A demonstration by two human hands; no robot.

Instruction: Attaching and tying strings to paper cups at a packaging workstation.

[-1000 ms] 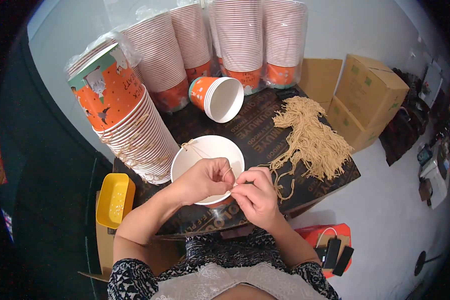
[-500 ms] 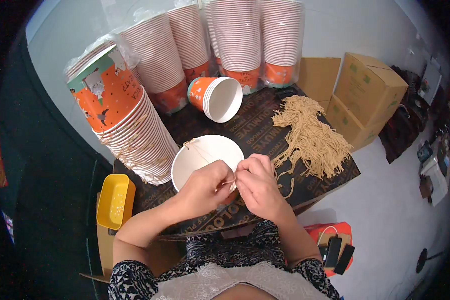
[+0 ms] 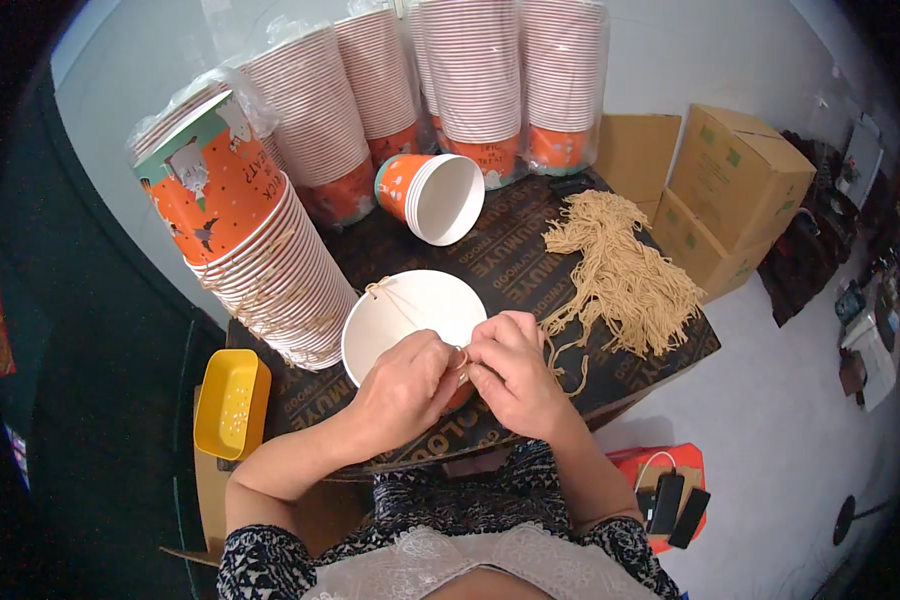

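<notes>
- White-lined orange paper bucket, mouth up on the dark board tabletop, between the tall leaning stack of nested paper buckets and the heap of tan yarn.
- Thin tan string knotted at its far-left rim.
- Left hand: fingertips pinched on string at the near-right rim.
- Right hand: fingertips together on it too, just beside.

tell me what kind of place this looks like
Probably a small handcraft workspace, perhaps in a home or workshop: plastic-wrapped stacks of paper tubs and a heap of tan cord share a dark table, with cardboard boxes beside it.
</notes>
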